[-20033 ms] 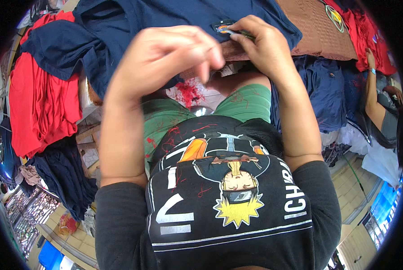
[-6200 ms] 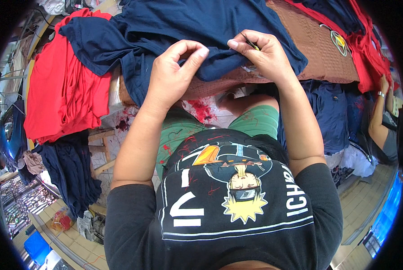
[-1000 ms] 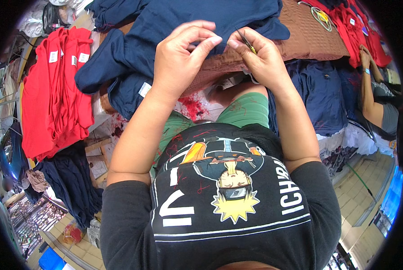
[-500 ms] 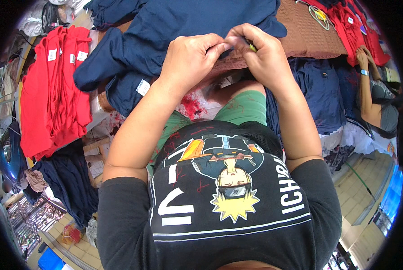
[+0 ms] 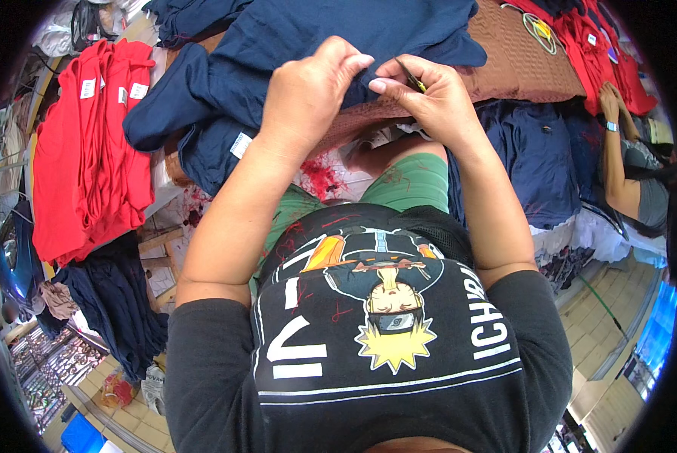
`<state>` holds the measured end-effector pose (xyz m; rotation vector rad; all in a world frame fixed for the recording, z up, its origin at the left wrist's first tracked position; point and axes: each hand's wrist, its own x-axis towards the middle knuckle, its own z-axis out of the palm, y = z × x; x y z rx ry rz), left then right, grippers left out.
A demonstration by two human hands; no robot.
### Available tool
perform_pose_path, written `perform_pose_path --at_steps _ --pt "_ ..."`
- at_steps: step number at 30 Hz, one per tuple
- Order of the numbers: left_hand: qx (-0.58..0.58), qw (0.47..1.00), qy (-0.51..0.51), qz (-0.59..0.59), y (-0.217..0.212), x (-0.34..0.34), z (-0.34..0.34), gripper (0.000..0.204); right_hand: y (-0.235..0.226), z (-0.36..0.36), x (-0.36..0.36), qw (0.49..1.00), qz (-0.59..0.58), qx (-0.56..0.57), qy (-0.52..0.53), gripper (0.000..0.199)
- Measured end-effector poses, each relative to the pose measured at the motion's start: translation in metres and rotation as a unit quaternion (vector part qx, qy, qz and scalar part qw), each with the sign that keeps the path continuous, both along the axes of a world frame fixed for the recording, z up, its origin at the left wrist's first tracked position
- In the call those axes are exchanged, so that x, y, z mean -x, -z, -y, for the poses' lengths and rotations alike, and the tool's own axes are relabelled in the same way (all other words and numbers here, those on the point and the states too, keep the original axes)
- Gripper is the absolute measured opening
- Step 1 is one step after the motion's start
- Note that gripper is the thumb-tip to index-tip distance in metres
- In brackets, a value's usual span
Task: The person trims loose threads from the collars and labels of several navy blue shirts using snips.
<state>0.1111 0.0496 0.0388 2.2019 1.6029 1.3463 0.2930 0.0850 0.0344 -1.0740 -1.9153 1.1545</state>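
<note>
A navy garment (image 5: 293, 41) lies in front of me, its near edge reaching up between my hands. My left hand (image 5: 306, 94) is closed in a pinch of thumb and forefinger at that cloth; the exact bit between the fingertips is hidden. My right hand (image 5: 436, 98) is closed around small thread snips (image 5: 411, 78) with dark blades and a touch of yellow, which stick up past the forefinger. Its thumb and forefinger tips are beside the cloth, a short gap from the left fingertips. A white label (image 5: 240, 145) shows on a navy fold by my left forearm.
Red garments (image 5: 89, 166) with white tags are stacked at left. Under the navy cloth is a brown quilted cushion (image 5: 519, 57). More navy garments (image 5: 527, 151) lie at right, and red thread scraps (image 5: 323, 177) near my lap. Another person's hands (image 5: 609, 97) work at far right.
My hands have drawn slightly apart, the left rising a little and the right dropping. The snips now show more clearly, pointing up.
</note>
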Motion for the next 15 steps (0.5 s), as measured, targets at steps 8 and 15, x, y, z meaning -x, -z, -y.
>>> perform_pose_path --at_steps 8,15 --pt "0.126 0.95 0.08 0.274 -0.015 0.046 -0.003 0.026 0.003 0.002 0.002 0.989 -0.132 0.057 0.022 0.021" --pt "0.19 0.957 0.106 0.194 0.001 0.025 0.014 0.021 0.003 0.004 0.005 0.99 -0.118 0.075 0.003 0.016"
